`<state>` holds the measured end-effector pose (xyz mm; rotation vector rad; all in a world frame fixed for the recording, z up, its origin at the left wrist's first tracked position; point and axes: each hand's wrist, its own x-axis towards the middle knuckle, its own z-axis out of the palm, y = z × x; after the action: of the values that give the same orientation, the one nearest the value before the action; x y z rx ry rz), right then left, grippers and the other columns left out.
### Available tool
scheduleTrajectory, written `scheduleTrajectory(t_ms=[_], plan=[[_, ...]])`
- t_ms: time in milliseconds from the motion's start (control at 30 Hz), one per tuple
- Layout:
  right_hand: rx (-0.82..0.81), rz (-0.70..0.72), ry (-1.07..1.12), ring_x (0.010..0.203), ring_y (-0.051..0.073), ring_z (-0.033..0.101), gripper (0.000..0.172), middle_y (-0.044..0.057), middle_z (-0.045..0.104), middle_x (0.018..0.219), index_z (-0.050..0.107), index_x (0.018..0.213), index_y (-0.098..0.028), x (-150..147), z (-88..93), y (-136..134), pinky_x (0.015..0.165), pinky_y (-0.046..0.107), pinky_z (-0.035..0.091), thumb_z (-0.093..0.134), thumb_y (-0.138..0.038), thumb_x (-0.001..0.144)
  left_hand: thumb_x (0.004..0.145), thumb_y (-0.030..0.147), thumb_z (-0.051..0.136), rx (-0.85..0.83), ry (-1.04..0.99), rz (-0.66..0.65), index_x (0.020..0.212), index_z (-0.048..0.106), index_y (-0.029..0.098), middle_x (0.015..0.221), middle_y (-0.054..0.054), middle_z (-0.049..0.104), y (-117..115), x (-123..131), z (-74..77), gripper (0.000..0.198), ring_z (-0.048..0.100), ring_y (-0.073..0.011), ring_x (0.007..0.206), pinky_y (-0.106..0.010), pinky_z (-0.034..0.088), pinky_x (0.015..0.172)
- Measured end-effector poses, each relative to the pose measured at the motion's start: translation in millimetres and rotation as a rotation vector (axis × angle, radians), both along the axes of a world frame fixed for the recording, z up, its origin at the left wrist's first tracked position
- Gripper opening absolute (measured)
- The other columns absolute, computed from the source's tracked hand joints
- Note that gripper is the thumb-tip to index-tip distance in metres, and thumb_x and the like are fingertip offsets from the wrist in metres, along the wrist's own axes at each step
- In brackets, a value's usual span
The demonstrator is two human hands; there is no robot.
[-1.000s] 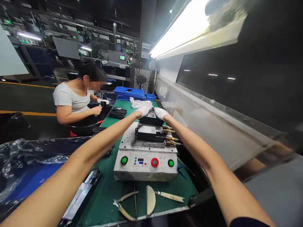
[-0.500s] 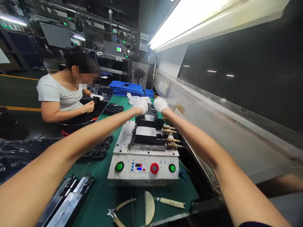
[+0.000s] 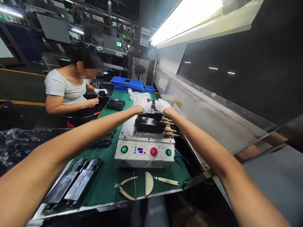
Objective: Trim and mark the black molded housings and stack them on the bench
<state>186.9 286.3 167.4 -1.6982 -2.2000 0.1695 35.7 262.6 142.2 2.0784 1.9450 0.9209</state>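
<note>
My left hand (image 3: 142,104), in a white glove, is above the rear left of a metal fixture with its thumb stretched out from the fingers. My right hand (image 3: 163,106), also gloved, faces it over the rear right, thumb apart too. Just below and between them is a long black part (image 3: 152,116) at the back of the fixture; whether fingertips touch it I cannot make out. A second black part (image 3: 148,124) with a shiny top lies in front of it. The fixture's control box (image 3: 144,162) has two green buttons, a red button and a small display.
Pliers (image 3: 125,186), a pale half-round piece (image 3: 149,183) and a pale-handled tool (image 3: 167,180) lie near the bench edge. Black parts (image 3: 80,183) lie at left. Brass hose fittings (image 3: 170,129) stick out right. A co-worker (image 3: 68,88) sits at left, near blue sheets (image 3: 127,83).
My hands have come back from the parts behind the fixture to its rear edge, their fingers showing more clearly. The view has shifted, revealing the bench's front edge.
</note>
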Motion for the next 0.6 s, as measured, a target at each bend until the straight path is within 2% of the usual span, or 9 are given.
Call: scheduleTrajectory(t_ms=[100, 200, 267, 333, 400, 467, 533, 600], plan=[[0.039, -0.086, 0.027, 0.144, 0.035, 0.046, 0.048, 0.031, 0.051, 0.151, 0.054, 0.139, 0.001, -1.2, -20.6, -27.5, 0.117, 0.053, 0.034, 0.036, -0.031, 0.108, 0.102, 0.052, 0.043, -0.006, 0.002, 0.031, 0.159, 0.028, 0.0, 0.17, -0.026, 0.023, -22.9, 10.9, -10.8, 0.079, 0.013, -0.0415, 0.159, -0.06, 0.014, 0.129], [0.091, -0.11, 0.052, 0.152, 0.031, 0.034, 0.051, 0.031, 0.035, 0.163, 0.045, 0.148, 0.006, -6.3, -21.8, -65.4, 0.123, 0.051, 0.023, 0.034, -0.023, 0.108, 0.103, 0.042, 0.043, 0.012, 0.008, 0.062, 0.159, 0.024, -0.005, 0.17, -0.027, 0.018, -51.3, 21.4, -6.3, 0.075, 0.01, -0.0397, 0.16, -0.057, 0.007, 0.131], [0.167, -0.095, 0.076, 0.153, 0.026, 0.03, 0.053, 0.028, 0.031, 0.166, 0.038, 0.153, 0.006, -3.0, -17.5, -102.6, 0.125, 0.047, 0.019, 0.031, -0.022, 0.109, 0.103, 0.04, 0.044, 0.104, 0.011, 0.076, 0.16, 0.024, -0.004, 0.171, -0.025, 0.017, -86.2, 22.6, -3.9, 0.075, 0.008, -0.0362, 0.161, -0.052, 0.005, 0.133], [0.247, -0.06, 0.105, 0.151, 0.021, 0.035, 0.052, 0.022, 0.039, 0.164, 0.041, 0.154, 0.001, 10.1, -25.8, -151.5, 0.125, 0.04, 0.023, 0.027, -0.024, 0.111, 0.104, 0.042, 0.041, 0.265, 0.004, 0.084, 0.159, 0.032, 0.002, 0.17, -0.02, 0.027, -136.8, 15.3, -18.0, 0.069, 0.017, -0.033, 0.16, -0.049, 0.013, 0.133], [0.305, -0.022, 0.127, 0.147, 0.02, 0.044, 0.052, 0.019, 0.051, 0.157, 0.05, 0.151, -0.004, 31.0, -57.1, -203.6, 0.124, 0.036, 0.03, 0.026, -0.026, 0.111, 0.105, 0.038, 0.034, 0.372, 0.067, 0.055, 0.153, 0.047, 0.008, 0.161, -0.017, 0.046, -193.3, 0.3, -55.4, 0.058, 0.033, -0.0315, 0.155, -0.049, 0.023, 0.131], [0.373, -0.007, 0.132, 0.148, 0.028, 0.044, 0.052, 0.022, 0.054, 0.154, 0.054, 0.149, -0.002, 52.9, -106.2, -245.2, 0.125, 0.045, 0.031, 0.034, -0.026, 0.108, 0.106, 0.034, 0.026, 0.301, 0.191, 0.028, 0.143, 0.06, 0.012, 0.154, -0.015, 0.055, -240.4, -17.2, -106.6, 0.054, 0.045, -0.0324, 0.148, -0.052, 0.028, 0.129], [0.372, -0.049, 0.112, 0.15, 0.034, 0.042, 0.054, 0.025, 0.052, 0.155, 0.053, 0.149, 0.0, 68.9, -155.8, -268.7, 0.124, 0.052, 0.034, 0.036, -0.024, 0.105, 0.105, 0.036, 0.031, 0.253, 0.208, 0.078, 0.142, 0.059, 0.004, 0.15, -0.022, 0.057, -269.3, -30.3, -153.1, 0.056, 0.052, -0.0381, 0.141, -0.056, 0.039, 0.122], [0.312, -0.096, 0.077, 0.153, 0.036, 0.037, 0.057, 0.028, 0.046, 0.158, 0.049, 0.152, 0.003, 76.0, -190.7, -275.7, 0.122, 0.054, 0.036, 0.036, -0.024, 0.103, 0.105, 0.037, 0.035, 0.219, 0.222, 0.086, 0.147, 0.053, 0.001, 0.154, -0.023, 0.052, -279.4, -35.8, -182.1, 0.058, 0.052, -0.0392, 0.141, -0.055, 0.041, 0.121]])
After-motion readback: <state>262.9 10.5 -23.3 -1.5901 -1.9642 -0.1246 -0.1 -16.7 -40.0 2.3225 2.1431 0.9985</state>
